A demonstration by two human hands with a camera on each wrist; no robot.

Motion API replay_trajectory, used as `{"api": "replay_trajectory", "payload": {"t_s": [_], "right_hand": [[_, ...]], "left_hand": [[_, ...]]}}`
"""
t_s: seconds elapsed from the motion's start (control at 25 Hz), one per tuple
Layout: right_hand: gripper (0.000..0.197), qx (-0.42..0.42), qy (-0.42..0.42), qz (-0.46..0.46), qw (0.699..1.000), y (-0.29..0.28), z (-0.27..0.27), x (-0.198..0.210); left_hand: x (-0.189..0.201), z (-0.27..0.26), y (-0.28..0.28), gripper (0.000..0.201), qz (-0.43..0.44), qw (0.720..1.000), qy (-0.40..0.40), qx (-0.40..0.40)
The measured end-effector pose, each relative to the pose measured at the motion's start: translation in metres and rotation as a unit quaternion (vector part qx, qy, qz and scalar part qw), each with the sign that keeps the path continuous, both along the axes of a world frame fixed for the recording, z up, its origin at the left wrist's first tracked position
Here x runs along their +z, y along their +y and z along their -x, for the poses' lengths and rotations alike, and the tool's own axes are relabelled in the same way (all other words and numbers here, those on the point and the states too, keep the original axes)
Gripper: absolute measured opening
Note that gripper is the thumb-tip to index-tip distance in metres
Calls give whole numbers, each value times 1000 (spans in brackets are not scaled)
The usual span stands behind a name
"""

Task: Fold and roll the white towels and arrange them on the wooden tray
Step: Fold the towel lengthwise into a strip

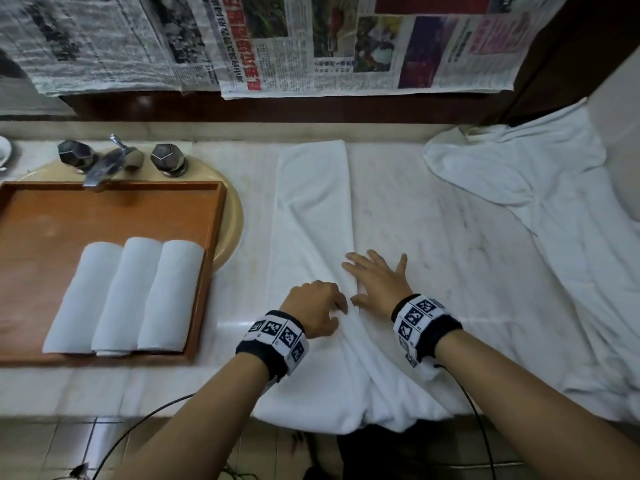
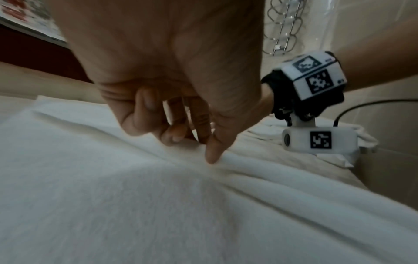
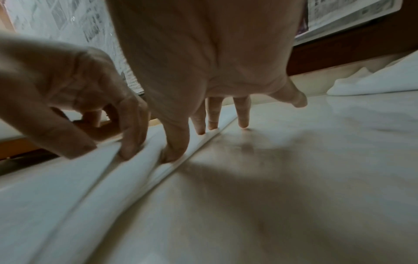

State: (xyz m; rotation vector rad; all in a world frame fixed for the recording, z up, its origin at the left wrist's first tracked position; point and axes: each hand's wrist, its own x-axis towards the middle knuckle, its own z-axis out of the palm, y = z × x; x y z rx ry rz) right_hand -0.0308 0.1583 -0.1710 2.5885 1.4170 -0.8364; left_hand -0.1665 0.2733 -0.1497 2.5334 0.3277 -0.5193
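Observation:
A long white towel (image 1: 311, 209) (image 2: 113, 196) (image 3: 79, 187), folded into a strip, lies on the marble counter from the back wall to the front edge and hangs over it. My left hand (image 1: 337, 311) (image 2: 194, 146) (image 3: 108, 150) pinches a raised fold of it between thumb and curled fingers. Just right of it, my right hand (image 1: 372, 275) (image 3: 203, 128) presses flat with spread, straight fingers on the towel's right edge. The wooden tray (image 1: 69, 209) at the left holds three rolled white towels (image 1: 124, 296) side by side.
A loose, crumpled white towel (image 1: 554, 237) covers the counter's right side. The tray sits over a beige sink basin (image 1: 232, 216) below a metal faucet (image 1: 104, 161). Newspaper sheets (image 1: 311, 46) hang on the back wall. Black cables (image 1: 145, 420) trail below the front edge.

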Motion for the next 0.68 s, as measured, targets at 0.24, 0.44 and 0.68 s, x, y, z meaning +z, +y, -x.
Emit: {"api": "replay_trajectory", "payload": {"t_s": [0.24,0.44,0.68], "right_hand": [[96,22,8,28,999,-9,-1,-5],[120,33,2,60,998,-11,6,-4],[112,15,-9,37,999,-11,17,-2]], "left_hand": [[6,43,33,18,-24,999,13,29],[7,54,-10,35,25,996,14,-80],[9,85,-7,22,38,997,-16,-64]]}}
